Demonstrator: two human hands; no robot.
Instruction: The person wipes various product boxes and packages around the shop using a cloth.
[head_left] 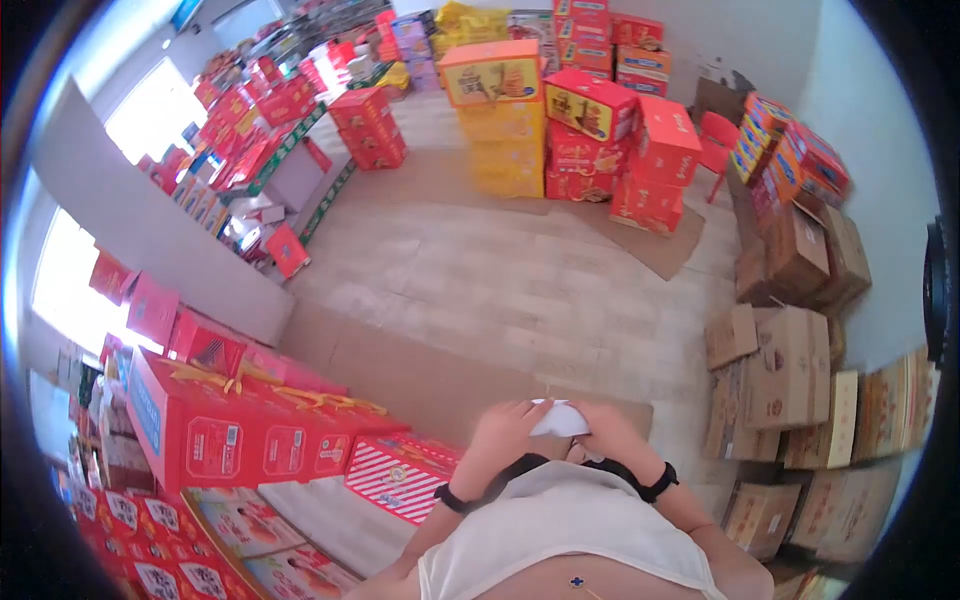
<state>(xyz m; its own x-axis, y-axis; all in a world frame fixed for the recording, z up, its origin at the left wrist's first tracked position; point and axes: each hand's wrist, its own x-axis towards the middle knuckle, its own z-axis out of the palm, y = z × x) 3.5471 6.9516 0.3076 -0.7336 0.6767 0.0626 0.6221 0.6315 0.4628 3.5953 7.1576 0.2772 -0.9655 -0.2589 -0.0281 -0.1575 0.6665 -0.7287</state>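
Near the bottom centre of the head view, my left hand point(507, 432) and my right hand point(608, 428) are close together in front of my body. Between them is a small white object point(562, 419), held from both sides; what it is cannot be made out. The fingers of both hands are curled around its edges. Each wrist has a black band. A red and white striped box point(405, 475) stands to the left of my left forearm.
Red gift boxes point(270, 435) line the left side. Yellow boxes point(505, 150) and red boxes point(590, 160) are stacked ahead, near a red chair point(716, 145). Brown cartons point(785, 365) stand along the right wall. Flattened cardboard point(400, 375) lies on the floor.
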